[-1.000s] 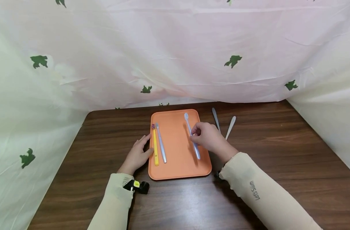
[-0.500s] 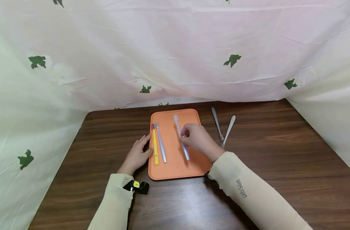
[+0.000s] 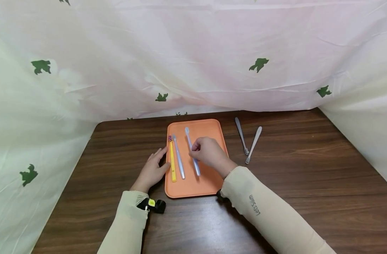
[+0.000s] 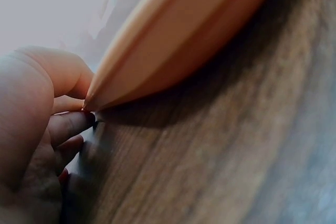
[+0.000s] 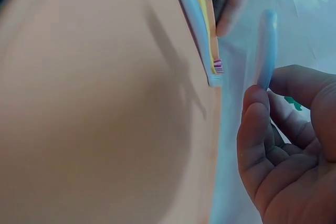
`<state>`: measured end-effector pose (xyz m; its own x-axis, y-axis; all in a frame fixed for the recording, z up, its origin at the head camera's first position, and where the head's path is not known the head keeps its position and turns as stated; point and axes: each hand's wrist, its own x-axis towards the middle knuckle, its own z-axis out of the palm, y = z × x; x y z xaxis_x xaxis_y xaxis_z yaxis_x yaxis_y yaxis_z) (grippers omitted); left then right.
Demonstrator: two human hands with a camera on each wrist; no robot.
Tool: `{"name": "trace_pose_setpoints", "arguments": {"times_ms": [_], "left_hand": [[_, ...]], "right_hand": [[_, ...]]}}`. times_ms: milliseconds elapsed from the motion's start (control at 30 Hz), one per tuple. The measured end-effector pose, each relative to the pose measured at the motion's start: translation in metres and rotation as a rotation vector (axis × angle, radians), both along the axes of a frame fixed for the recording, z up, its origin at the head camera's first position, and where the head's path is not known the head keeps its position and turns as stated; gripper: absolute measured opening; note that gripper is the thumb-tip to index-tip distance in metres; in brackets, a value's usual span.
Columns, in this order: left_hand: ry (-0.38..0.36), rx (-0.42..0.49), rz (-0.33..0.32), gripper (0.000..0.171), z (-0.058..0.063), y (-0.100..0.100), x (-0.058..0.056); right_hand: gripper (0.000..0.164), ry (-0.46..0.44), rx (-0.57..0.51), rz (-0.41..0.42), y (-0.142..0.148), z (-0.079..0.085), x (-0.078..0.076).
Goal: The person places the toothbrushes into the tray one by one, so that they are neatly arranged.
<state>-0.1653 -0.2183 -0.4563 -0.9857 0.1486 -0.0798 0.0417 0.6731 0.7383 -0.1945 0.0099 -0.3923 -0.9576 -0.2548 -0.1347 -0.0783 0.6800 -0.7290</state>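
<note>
Above the orange tray [image 3: 207, 128], my right hand [image 3: 210, 153] pinches a pale blue toothbrush [image 3: 196, 167] at the middle of its handle. Its head points to the far side, and in the right wrist view its shadow falls on the tray. My left hand [image 3: 150, 173] holds the tray's left edge, thumb at the rim and fingers along the outside. Close to that edge lie a yellow toothbrush [image 3: 173, 165] with purple-striped bristles and another pale blue toothbrush [image 3: 179, 163], side by side. In the left wrist view, the tray's side [image 4: 173, 40] stretches away from the fingertips.
Right of the tray, a grey toothbrush [image 3: 240, 132] and a whitish toothbrush [image 3: 254, 143] lie on the dark wooden table [image 3: 291, 165], their heads close together. A pale cloth [image 3: 193, 63] with green bird shapes hangs behind the table and along both sides.
My right hand has carried the pale blue toothbrush leftward over the tray, toward the two lying there. The left hand stays at the tray's edge.
</note>
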Motion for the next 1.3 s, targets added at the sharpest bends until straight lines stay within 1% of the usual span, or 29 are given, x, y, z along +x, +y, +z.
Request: {"name": "trace_pose_setpoints", "arguments": {"times_ms": [267,567,733,1100,1300], "left_hand": [[0.014,0.0,-0.011,0.061,0.0,0.001,-0.001],[0.01,0.002,-0.004,0.061,0.001,0.001,0.0],[0.01,-0.002,-0.004,0.061,0.002,0.002,0.0],[0.018,0.002,-0.015,0.061,0.001,0.001,-0.002],[0.011,0.0,-0.006,0.061,0.001,0.001,-0.002]], "right_hand": [[0.013,-0.028,-0.031,-0.014,-0.006,-0.009,-0.001],[0.013,-0.051,-0.074,-0.066,-0.011,-0.021,0.0],[0.014,-0.072,-0.094,-0.093,-0.014,-0.024,-0.001],[0.014,-0.096,-0.089,-0.072,-0.018,-0.028,-0.003],[0.015,-0.107,-0.108,-0.064,-0.021,-0.031,-0.002]]}}
